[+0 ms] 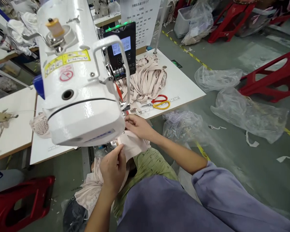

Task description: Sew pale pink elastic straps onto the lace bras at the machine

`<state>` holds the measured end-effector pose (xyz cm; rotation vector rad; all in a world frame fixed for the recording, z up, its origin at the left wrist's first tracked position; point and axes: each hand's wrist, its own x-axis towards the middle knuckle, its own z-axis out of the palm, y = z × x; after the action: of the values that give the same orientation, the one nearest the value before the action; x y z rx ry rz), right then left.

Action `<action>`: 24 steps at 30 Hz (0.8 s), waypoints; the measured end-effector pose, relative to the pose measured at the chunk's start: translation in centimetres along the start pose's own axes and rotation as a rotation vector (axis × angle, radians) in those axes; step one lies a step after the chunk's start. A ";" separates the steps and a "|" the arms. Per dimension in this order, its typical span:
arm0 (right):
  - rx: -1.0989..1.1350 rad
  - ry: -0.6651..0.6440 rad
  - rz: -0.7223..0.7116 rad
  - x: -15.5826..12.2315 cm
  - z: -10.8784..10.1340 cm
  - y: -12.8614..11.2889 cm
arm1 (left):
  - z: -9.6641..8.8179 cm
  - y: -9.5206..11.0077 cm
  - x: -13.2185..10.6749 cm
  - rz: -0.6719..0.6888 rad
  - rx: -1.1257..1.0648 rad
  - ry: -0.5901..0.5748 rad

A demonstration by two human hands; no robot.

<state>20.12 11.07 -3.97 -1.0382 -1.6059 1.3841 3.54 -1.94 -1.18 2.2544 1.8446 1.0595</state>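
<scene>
A white sewing machine [84,106] fills the left centre of the view, its head hiding part of the stitching area. Beside its front end, a pale pink piece of fabric [132,146] is stretched between my hands. My left hand [113,167] pinches the fabric's near left edge between thumb and fingers. Close to the needle area, my right hand [137,127] has its fingers curled on the fabric's far edge; its fingertips are partly hidden by the machine. More pale lacy fabric [94,187] hangs down by my left forearm.
On the white table [183,83] lie a heap of beige straps [147,79] and scissors [161,102] with red and yellow handles. A control panel [122,48] stands behind the machine. Red stools [273,77] and plastic bags [248,109] are on the floor at right.
</scene>
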 end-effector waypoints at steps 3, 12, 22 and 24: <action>0.335 -0.091 0.161 -2.4 0.6 0.8 | -0.9 -0.7 -0.4 -0.149 -0.089 -0.043; 0.074 0.043 -0.269 -10.4 1.8 0.8 | -0.7 -0.4 -2.6 0.130 0.048 -0.074; -0.509 0.017 -0.949 -13.8 1.8 1.2 | 0.7 -0.9 -2.8 0.354 0.072 -0.163; -0.507 0.014 -0.958 -13.9 1.7 1.2 | 0.5 -0.8 -2.7 0.369 0.081 -0.148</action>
<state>23.91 -2.32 -5.93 -0.3829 -2.0807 0.3327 2.97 -3.86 -3.16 2.7092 1.4772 0.8348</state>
